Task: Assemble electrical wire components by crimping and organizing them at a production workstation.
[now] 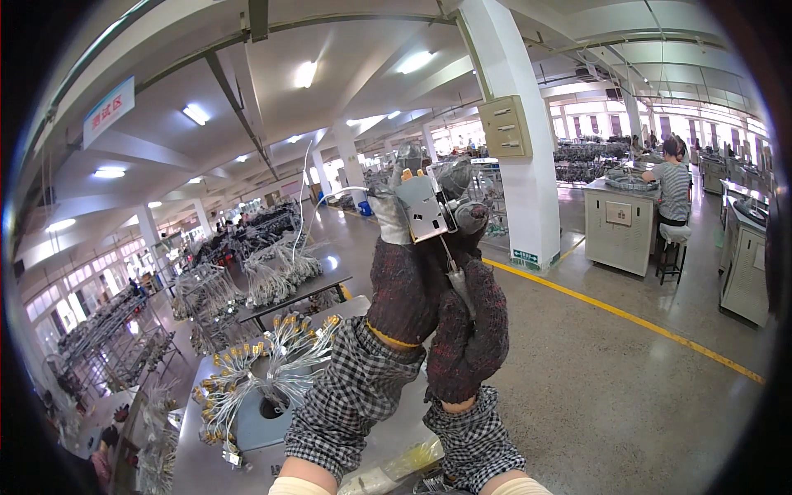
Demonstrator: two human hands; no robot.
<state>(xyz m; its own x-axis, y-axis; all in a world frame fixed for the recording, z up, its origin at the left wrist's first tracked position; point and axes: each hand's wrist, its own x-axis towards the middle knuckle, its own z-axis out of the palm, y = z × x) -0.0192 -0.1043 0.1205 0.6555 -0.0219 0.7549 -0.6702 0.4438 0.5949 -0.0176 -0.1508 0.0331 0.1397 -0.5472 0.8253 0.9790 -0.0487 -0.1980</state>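
Observation:
Both my hands wear dark knitted gloves with grey coated fingers, raised close together in the middle of the view. My left hand (394, 216) is closed on the left edge of a flat silver metal box (422, 208), with small brass-coloured parts at its top. A white cable (340, 193) runs out from the left side and loops upward. On the box's right side my right hand (472, 213) has its fingers bent round it. Below the box, a thin rod with a grey tapered end (460, 289) lies against the right glove; its kind is unclear.
A grey worktable (216, 462) below left carries a bundle of clear cables with brass-coloured ends (239, 375). Farther left, another table (301, 297) bears heaped cables. A pillar (525, 190) with a beige box stands ahead. At right, a person (675, 186) sits at a cabinet (617, 229).

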